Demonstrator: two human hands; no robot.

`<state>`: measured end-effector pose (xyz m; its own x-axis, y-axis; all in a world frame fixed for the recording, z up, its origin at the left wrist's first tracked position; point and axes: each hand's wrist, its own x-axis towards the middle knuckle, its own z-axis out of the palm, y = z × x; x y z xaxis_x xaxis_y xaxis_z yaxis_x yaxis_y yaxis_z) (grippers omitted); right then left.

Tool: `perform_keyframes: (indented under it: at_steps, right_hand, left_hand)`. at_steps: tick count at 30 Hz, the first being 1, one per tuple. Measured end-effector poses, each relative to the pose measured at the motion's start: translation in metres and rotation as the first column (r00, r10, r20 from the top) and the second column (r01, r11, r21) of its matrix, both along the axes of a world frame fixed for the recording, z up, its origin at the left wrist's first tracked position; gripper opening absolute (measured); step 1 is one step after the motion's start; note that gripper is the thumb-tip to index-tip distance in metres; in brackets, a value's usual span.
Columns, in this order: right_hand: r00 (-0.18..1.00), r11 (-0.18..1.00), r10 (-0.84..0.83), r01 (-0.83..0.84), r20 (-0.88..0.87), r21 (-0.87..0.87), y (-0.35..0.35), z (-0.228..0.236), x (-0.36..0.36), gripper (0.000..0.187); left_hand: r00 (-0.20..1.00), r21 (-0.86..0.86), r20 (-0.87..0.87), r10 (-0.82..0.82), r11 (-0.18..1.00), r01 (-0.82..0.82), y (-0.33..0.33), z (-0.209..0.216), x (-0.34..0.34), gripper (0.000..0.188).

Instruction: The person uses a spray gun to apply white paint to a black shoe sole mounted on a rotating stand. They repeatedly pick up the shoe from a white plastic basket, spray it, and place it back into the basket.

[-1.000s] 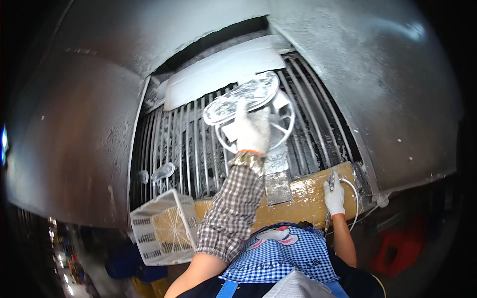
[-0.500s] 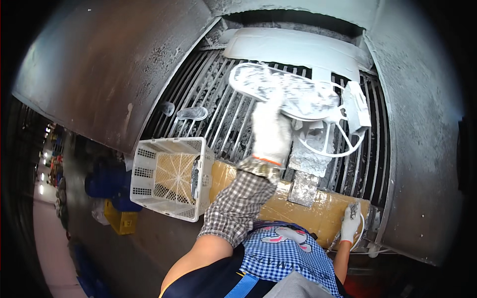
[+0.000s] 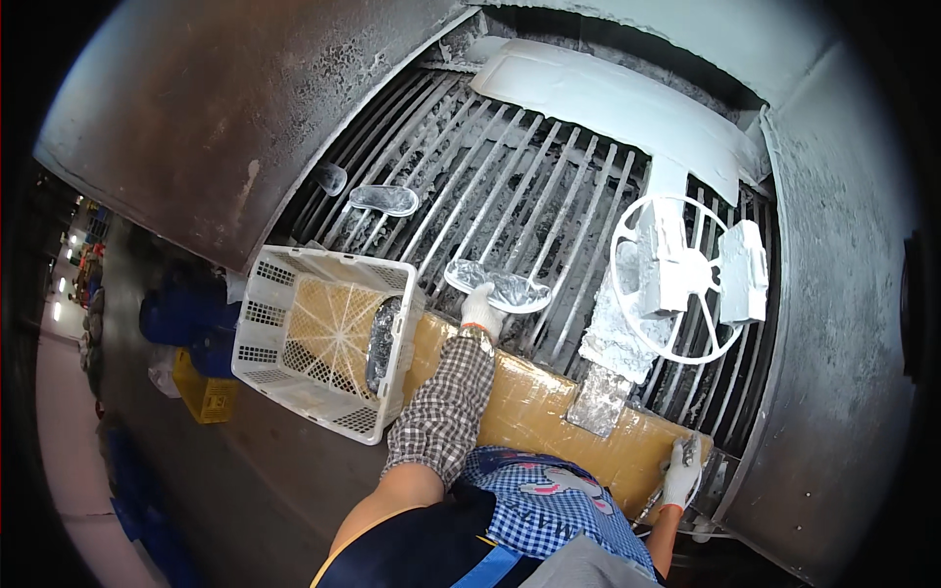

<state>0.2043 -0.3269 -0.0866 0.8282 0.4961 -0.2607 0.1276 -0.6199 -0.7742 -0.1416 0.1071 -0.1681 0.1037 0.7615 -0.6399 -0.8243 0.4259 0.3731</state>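
My left hand [image 3: 482,312], in a white glove with an orange cuff, grips the near edge of a shoe sole [image 3: 520,290]. The sole has a white rim and a glossy grey, mottled upper face, and it is over the near ends of the metal bars. To its right stands a white spoked wheel [image 3: 698,272] with white-coated blocks on it. By the near right corner, my right hand [image 3: 680,480], also gloved, is closed around a small grey metal tool [image 3: 692,450] with a thin white hose beside it. The fingers partly hide that tool.
A white plastic basket [image 3: 257,338] at the left holds a dark sole [image 3: 380,343]. Another sole [image 3: 384,200] and a small grey oval piece [image 3: 331,178] are on the bars [image 3: 470,186]. Metal walls [image 3: 225,108] flank them. Tape-covered cardboard [image 3: 529,397] lines the near edge.
My left hand has brought the sole from beside the spoked wheel toward me and to the left, uncovering the wheel. My right hand stays at the near right corner. The view has shifted slightly.
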Motion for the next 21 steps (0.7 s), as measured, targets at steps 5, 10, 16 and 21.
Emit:
perform_keyframes:
  at_steps: [5,10,16,21]
  right_hand:
    - [1.0,1.0,0.011,-0.011,-0.013,0.018,0.007,-0.001,0.01,0.056]
    - [1.0,0.999,0.019,-0.02,-0.013,-0.044,0.009,0.012,0.002,0.055]
    - [0.997,0.995,0.066,-0.063,0.038,-0.073,0.011,0.008,0.007,0.056]
    - [0.999,1.0,0.023,-0.023,0.045,-0.012,0.002,-0.004,0.006,0.052]
  left_hand:
    - [1.0,0.05,0.006,0.014,0.999,-0.014,0.031,-0.022,-0.011,0.05]
    - [0.999,0.182,-0.016,-0.049,0.982,0.052,0.09,0.036,-0.018,0.057]
    - [0.878,0.007,-0.332,-0.345,0.93,0.368,0.021,0.051,-0.017,0.061]
    - [0.92,0.345,-0.315,-0.234,0.875,0.341,-0.061,0.158,-0.061,0.044]
